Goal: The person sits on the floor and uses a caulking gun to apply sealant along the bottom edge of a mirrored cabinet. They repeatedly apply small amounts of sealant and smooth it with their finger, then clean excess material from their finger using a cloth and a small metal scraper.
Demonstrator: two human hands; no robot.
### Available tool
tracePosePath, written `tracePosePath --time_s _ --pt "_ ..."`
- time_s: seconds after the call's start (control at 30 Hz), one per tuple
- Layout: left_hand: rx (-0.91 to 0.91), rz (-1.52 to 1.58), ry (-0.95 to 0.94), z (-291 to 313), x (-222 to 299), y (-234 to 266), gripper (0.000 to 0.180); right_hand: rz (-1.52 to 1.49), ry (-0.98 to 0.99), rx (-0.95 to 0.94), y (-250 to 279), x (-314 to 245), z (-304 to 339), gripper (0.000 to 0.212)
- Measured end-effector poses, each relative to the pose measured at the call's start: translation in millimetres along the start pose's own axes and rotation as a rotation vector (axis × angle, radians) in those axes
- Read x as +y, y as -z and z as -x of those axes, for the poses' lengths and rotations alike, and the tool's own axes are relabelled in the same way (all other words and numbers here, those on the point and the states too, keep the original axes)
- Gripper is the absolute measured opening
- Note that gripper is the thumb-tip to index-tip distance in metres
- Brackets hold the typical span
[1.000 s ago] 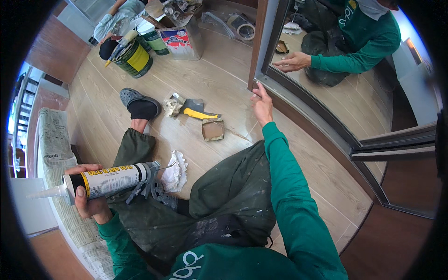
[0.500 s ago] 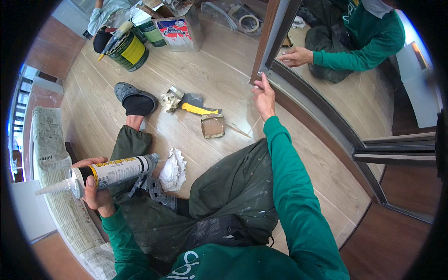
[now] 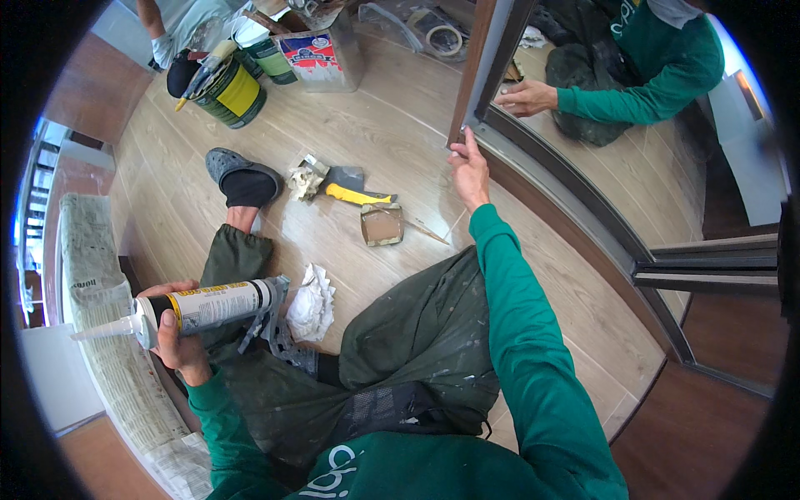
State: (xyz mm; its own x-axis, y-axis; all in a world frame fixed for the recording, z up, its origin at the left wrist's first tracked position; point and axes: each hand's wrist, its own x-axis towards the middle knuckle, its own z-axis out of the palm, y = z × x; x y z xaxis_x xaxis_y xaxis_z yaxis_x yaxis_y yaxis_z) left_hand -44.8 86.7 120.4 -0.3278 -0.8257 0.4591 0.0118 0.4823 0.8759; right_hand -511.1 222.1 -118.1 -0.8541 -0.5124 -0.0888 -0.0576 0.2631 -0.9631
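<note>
on the wood floor (image 3: 400, 133), person sits cross-legged facing a mirrored door frame (image 3: 479, 62). left hand (image 3: 179, 337) is wrapped around a caulk gun (image 3: 204, 307), fingers clenched on the tube, nozzle pointing out to the person's left, well away from the frame and over the left knee. right hand (image 3: 471, 171) is stretched forward to the frame's lower corner, fingertips touching the edge of the brown post where it meets the bottom rail; nothing visibly held in it, fingers loosely extended, so grip looks released. mirror right of the frame shows the same arm reflected. crumpled white rag (image 3: 310, 302) lies just beside the gun's rear end, on the frame side of it. between the rag and the frame: a small brown square pad (image 3: 382, 223), and past it a yellow-handled scraper (image 3: 354, 187) with a wad of crumpled paper (image 3: 302, 179) touching its end. person's foot in a grey clog (image 3: 242, 171) sits left of the scraper. far left of the frame, a yellow-labelled can (image 3: 229, 92) and a cardboard box (image 3: 321, 54) stand near the wall. newspaper (image 3: 100, 333) is spread along the floor edge under the nozzle.
</note>
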Motion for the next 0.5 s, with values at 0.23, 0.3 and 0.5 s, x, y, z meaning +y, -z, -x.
tracePosePath --time_s 0.23,0.3,0.5 --pt "0.005 0.014 0.021 2.8 -1.5 0.5 0.044 0.068 0.083 0.01 -2.1 -2.8 4.7 0.076" --pt "0.002 -0.004 0.02 3.7 -0.8 0.0 0.044 0.081 0.078 0.009 -2.9 -3.9 5.9 0.076" --pt "0.006 0.01 0.04 5.0 -0.1 0.2 0.045 0.111 0.068 0.006 -5.0 -4.0 8.0 0.075"
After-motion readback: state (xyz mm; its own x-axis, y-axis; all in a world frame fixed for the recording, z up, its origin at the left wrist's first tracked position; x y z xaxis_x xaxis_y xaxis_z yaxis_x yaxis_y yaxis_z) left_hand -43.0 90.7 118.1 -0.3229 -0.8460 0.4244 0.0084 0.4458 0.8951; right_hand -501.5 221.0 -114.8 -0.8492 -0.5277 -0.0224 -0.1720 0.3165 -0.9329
